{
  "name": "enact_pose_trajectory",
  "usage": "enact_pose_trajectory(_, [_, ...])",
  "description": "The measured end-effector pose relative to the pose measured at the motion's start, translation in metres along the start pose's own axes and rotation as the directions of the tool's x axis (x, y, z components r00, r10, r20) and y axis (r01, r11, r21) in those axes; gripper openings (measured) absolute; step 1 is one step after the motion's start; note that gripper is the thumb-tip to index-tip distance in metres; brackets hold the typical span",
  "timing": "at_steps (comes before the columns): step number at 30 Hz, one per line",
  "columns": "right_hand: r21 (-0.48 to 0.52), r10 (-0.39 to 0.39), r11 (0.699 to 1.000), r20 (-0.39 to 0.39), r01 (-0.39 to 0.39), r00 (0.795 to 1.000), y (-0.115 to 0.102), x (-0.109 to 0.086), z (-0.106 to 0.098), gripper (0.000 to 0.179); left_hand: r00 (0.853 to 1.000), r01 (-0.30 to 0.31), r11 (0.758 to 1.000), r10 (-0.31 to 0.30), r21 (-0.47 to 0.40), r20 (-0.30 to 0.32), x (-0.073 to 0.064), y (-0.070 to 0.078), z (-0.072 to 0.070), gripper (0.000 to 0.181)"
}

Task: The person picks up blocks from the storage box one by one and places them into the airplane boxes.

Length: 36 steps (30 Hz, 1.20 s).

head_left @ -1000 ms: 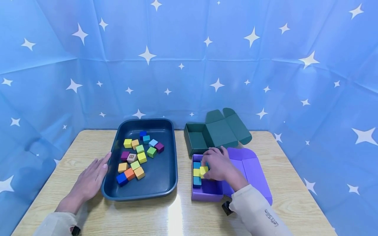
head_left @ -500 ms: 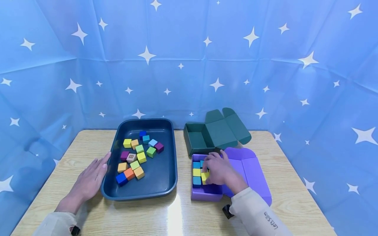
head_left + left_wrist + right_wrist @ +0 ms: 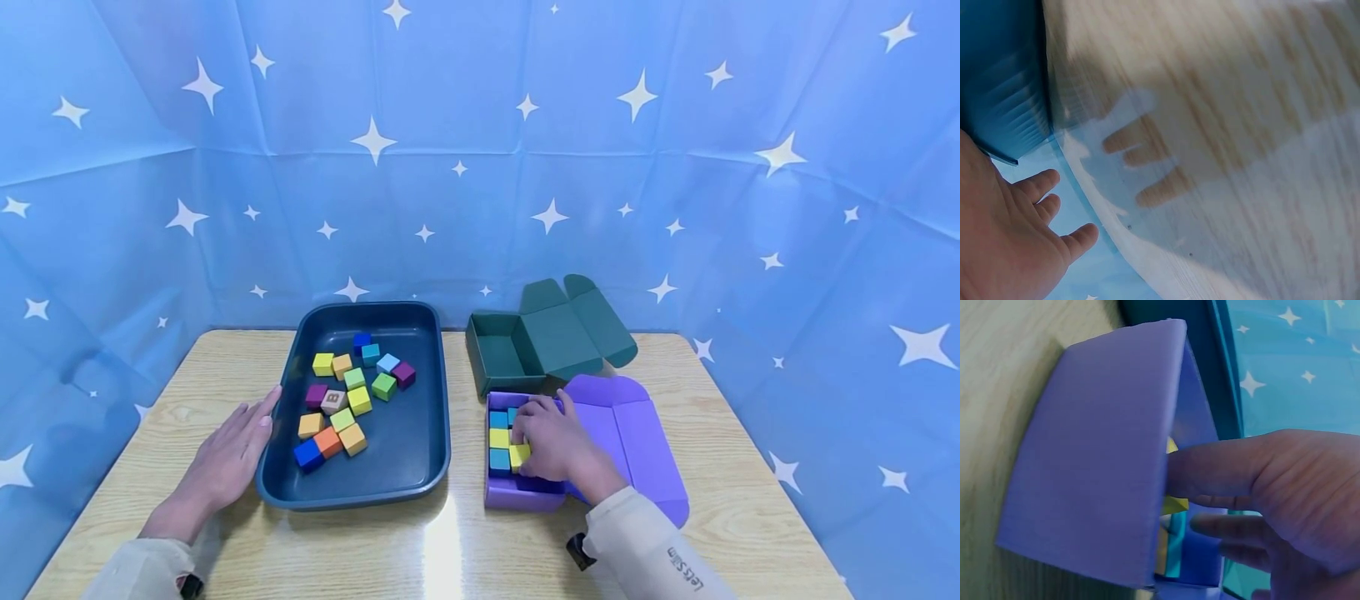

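Note:
In the head view my right hand (image 3: 558, 442) reaches into the purple cardboard box (image 3: 525, 498) and pinches a yellow cube (image 3: 518, 457) beside the left column of cubes. That column has a teal cube (image 3: 498, 419) at the back, a yellow one in the middle and a teal cube (image 3: 499, 461) in front. The right wrist view shows my thumb (image 3: 1216, 467) against the yellow cube, partly hidden by the box wall. My left hand (image 3: 225, 458) lies with straight fingers along the left side of the dark blue tray (image 3: 360, 502).
Several coloured cubes are loose in the tray, among them a wooden block (image 3: 333, 402) marked B. Behind the purple box stands an open green box (image 3: 504, 354). The purple lid (image 3: 645, 442) lies folded out to the right. A blue star-patterned curtain (image 3: 480, 208) borders the table.
My right hand has moved the yellow cube toward the front of the purple box, beside the front teal cube. The left hand and the tray have stayed put.

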State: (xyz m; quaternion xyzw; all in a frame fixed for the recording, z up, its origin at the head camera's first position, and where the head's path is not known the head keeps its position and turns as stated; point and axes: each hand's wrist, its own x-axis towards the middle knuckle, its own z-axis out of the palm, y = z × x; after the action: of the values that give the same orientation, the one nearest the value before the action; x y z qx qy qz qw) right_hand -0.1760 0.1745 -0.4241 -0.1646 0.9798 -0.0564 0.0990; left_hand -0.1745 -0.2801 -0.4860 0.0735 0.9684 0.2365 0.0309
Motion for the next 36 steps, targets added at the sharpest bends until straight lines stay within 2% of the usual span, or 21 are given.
enact_pose_trajectory(14, [-0.017, -0.016, 1.0, -0.101, 0.014, 0.995, 0.001, -0.003, 0.019, 0.027, 1.0, -0.002, 1.0, 0.002, -0.006, 0.004, -0.001, 0.002, 0.0, 0.057])
enact_pose_trajectory(21, [-0.021, -0.027, 0.999, -0.108, 0.025, 0.994, 0.0, -0.005, 0.02, 0.028, 1.0, 0.008, 1.0, -0.008, -0.007, 0.011, -0.002, 0.003, 0.001, 0.058])
enact_pose_trajectory(29, [-0.026, -0.068, 0.998, -0.148, 0.065, 0.987, -0.009, -0.004, 0.001, 0.026, 1.0, 0.004, 1.0, -0.004, 0.002, 0.01, -0.002, 0.001, 0.002, 0.058])
enact_pose_trajectory(36, [-0.078, -0.146, 0.988, -0.164, 0.134, 0.976, -0.039, 0.014, -0.022, 0.027, 1.0, 0.018, 1.0, -0.018, 0.003, 0.015, 0.0, 0.002, -0.001, 0.059])
